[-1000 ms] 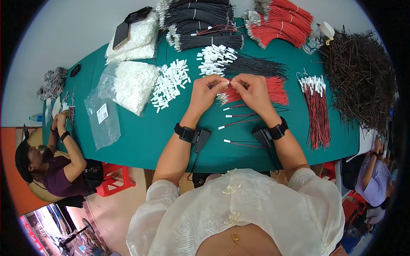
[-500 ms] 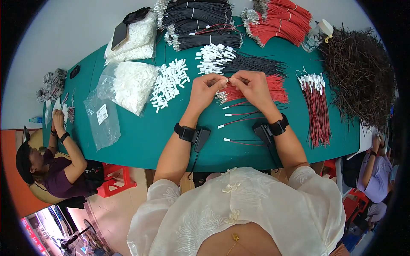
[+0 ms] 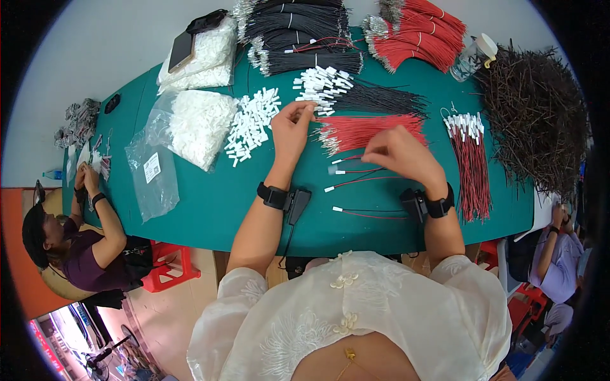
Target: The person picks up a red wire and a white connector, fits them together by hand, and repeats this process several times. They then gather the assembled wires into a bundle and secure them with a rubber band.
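My left hand [image 3: 291,130] is closed in a pinch, its fingertips at the near edge of a bunch of black wires with white connectors [image 3: 324,86]; they seem to grip one connector. My right hand [image 3: 406,159] is bent and partly smeared by motion over the right end of a row of red-and-black wire pairs [image 3: 362,187] with white connectors. Whether its fingers hold a wire I cannot make out. A blurred white connector shows at the row's left end. Between the hands lies a bundle of loose red wires [image 3: 368,132] with bare metal terminals.
Loose white connector housings [image 3: 253,124] lie left, beside a plastic bag of them [image 3: 202,127]. Finished red-and-black wires [image 3: 470,168] are at right, near a brown tangled heap [image 3: 534,114]. Black bundles [image 3: 298,32], red bundles [image 3: 416,35] and a bottle [image 3: 470,60] stand behind. Co-workers [image 3: 89,247] sit at both sides.
My hands were together over the red wires and have parted. The left has moved slightly left and up to the black wires' connectors; the right has moved right and toward me.
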Demonstrator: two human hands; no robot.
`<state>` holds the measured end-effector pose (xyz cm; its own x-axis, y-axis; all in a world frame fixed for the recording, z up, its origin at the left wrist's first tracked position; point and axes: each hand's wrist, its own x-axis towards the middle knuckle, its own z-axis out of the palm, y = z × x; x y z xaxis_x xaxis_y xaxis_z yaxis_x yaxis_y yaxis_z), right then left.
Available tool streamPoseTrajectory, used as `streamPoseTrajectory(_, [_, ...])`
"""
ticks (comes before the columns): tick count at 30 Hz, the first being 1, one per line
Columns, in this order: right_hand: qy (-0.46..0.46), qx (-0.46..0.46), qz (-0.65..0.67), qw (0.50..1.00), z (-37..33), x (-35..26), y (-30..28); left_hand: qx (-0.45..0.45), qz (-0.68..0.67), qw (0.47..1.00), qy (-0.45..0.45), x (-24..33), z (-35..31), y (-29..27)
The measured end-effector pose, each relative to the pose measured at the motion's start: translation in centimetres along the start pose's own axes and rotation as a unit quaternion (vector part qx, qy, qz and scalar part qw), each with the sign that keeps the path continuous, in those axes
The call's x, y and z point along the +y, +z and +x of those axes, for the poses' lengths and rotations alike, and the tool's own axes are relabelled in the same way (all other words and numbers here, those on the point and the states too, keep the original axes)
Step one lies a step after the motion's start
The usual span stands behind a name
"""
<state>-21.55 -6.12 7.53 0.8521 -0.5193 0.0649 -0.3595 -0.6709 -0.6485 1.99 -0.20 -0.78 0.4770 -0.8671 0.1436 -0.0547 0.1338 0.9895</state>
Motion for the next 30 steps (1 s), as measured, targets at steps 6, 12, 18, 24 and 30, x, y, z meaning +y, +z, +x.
streamPoseTrajectory(6, [0.025, 0.059, -0.035, 0.997, 2.2, 1.2, 0.7, -0.039, 0.087, 0.995, -0.003, -0.6, -0.2, 0.4])
streamPoseTrajectory(12, [0.033, 0.198, -0.13, 0.971, 6.1, 4.7, 3.3, -0.045, 0.078, 0.996, 0.0, -0.5, -0.1, 0.6])
streamPoseTrajectory(18, [-0.008, 0.192, -0.106, 0.976, 6.0, 5.2, 3.0, -0.01, 0.064, 0.998, 0.012, -0.5, -0.2, 0.9])
streamPoseTrajectory(24, [-0.015, 0.195, -0.084, 0.977, 5.3, 4.5, 2.9, -0.048, 0.114, 0.992, 0.009, -0.5, -0.1, 0.5])
streamPoseTrajectory(30, [-0.048, 0.209, -0.076, 0.974, 5.0, 4.1, 2.8, -0.055, 0.103, 0.993, 0.005, -0.7, 0.0, 0.6])
